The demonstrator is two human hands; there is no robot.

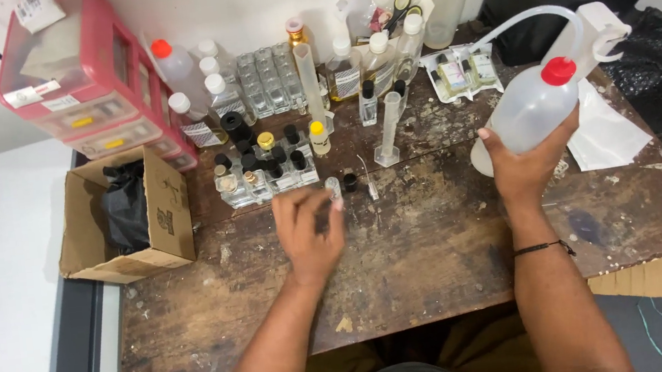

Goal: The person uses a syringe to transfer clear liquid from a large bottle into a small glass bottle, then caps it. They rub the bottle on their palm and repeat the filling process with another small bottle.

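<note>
Noting right hand [527,164] clasping wash bottle [532,111], tilted up-right; small vial [333,187] at left hand [309,231] fingertips, grip blurred, I cannot tell.

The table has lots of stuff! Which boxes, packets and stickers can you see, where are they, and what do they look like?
Cardboard box: left table edge, brown, open, black bag inside.
Drawer labels: on the red drawers, far left, small yellow and white strips.
Bottle label: on a white-capped bottle beside the drawers, striped.
Plastic packet: far side, clear, small bottles inside.
Squeeze bottle: in the right hand, unlabelled, red cap.
</note>
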